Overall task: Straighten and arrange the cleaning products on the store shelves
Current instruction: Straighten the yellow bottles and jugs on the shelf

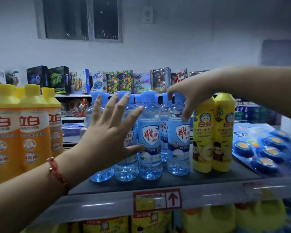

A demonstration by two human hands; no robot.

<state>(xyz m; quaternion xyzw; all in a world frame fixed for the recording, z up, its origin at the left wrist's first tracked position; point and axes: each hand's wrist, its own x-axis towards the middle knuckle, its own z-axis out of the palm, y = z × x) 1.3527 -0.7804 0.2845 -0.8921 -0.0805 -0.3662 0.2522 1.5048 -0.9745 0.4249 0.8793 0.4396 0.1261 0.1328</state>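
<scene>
1. Clear blue bottles [149,140] stand upright mid-shelf, long axes vertical, clustered in roughly two rows; about six visible, back ones partly hidden so exact count unsure.
2. Left hand [111,130] sits in front of the cluster's left side, fingers straight and spread, palm toward the bottles; contact unclear. Bottles lie just beyond it and to its right.
3. Right hand [190,98] reaches in from the right over the caps, fingers curled loosely down, thumb on the shoulder of the rightmost blue bottle; not a firm grip as far as I can tell. Judgement: right hand is nearer the tops, left nearer the bodies.
4. Two yellow bottles [213,132] touch the cluster's right side.
5. Three orange bottles [29,128] stand in front at far left, more behind.
6. Blue blister pack [265,148] lies flat at right.
7. Shelf [208,182] edge carries a red price tag [157,200].
</scene>
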